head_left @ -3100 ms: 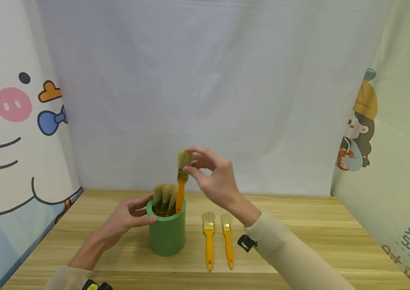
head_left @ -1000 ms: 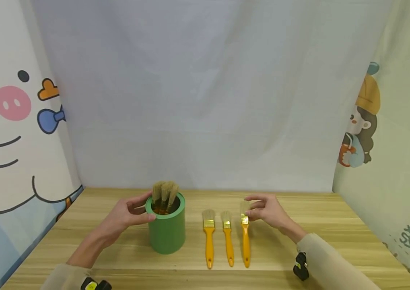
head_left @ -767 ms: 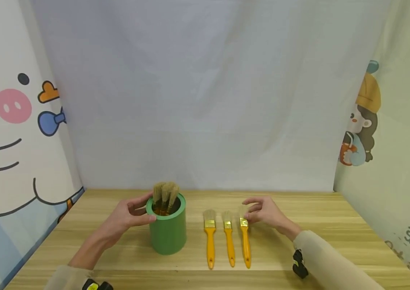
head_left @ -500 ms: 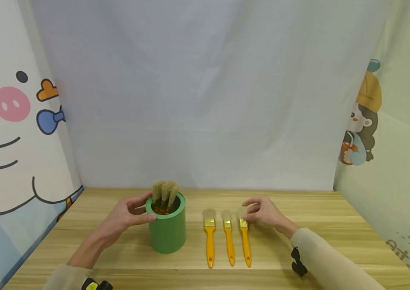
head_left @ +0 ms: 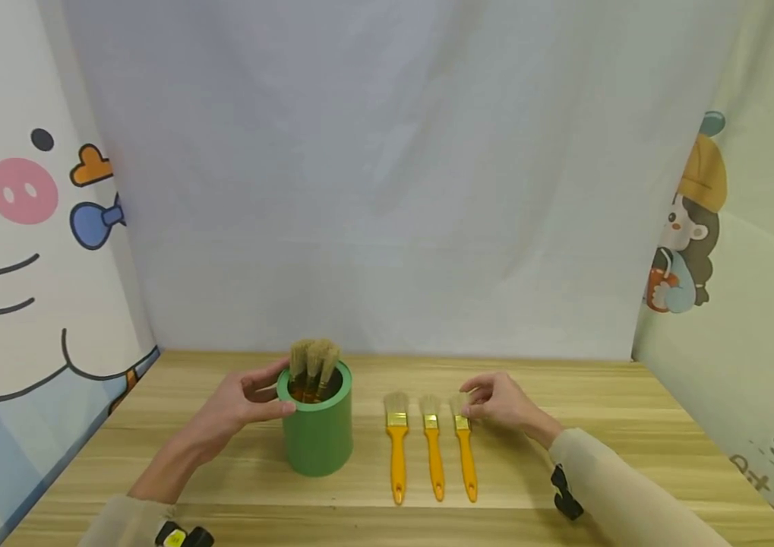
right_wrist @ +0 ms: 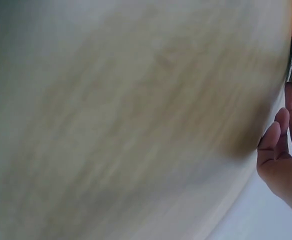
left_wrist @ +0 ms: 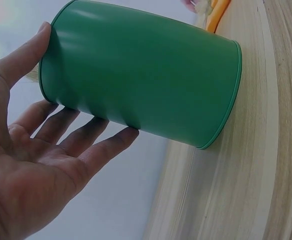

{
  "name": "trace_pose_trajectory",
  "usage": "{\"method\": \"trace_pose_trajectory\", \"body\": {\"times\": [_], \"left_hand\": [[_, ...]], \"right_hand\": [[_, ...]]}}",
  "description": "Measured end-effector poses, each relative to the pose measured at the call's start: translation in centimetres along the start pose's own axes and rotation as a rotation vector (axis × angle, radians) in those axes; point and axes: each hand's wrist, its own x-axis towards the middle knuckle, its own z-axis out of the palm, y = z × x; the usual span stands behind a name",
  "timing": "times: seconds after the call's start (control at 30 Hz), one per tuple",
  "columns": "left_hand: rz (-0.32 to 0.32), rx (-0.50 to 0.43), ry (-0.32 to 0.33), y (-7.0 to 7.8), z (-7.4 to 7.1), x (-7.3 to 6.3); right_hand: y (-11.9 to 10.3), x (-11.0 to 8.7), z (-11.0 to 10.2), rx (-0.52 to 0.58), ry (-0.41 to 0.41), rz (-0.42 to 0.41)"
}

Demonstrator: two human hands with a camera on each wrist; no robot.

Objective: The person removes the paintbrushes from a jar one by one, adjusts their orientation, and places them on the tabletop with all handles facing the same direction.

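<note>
Your left hand (head_left: 235,404) grips the green can (head_left: 318,441), thumb at the rim, fingers along its side; it stands upright on the table (head_left: 222,486), brushes (head_left: 314,358) bristles-up inside! Over here, your right hand (head_left: 501,403) pinches the bristle end of the rightmost brush (head_left: 467,460), just beside the middle brush (head_left: 435,463) and the wider brush (head_left: 397,460).
</note>
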Motion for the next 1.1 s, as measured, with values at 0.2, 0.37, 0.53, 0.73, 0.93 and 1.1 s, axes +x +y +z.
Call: {"method": "trace_pose_trajectory", "body": {"times": [0.2, 0.37, 0.53, 0.73, 0.93, 1.1], "left_hand": [[0.008, -0.001, -0.007, 0.1, 0.1, 0.1], [0.015, -0.007, -0.011, 0.2, 0.1, 0.1], [0.013, -0.009, -0.006, 0.1, 0.1, 0.2], [-0.01, -0.013, 0.008, -0.4, 0.2, 0.4], [-0.003, -0.004, 0.011, -0.5, 0.1, 0.4], [-0.004, -0.004, 0.012, -0.4, 0.0, 0.3]], "right_hand": [[0.2, 0.0, -0.2, -0.046, -0.002, -0.029], [0.2, 0.2, -0.2, -0.068, -0.005, -0.03], [0.7, 0.3, -0.3, -0.085, -0.012, -0.029], [1.4, 0.3, -0.2, -0.091, -0.023, -0.031], [1.3, 0.4, -0.1, -0.103, -0.015, -0.035], [1.2, 0.5, -0.1, -0.121, -0.007, -0.031]]}}
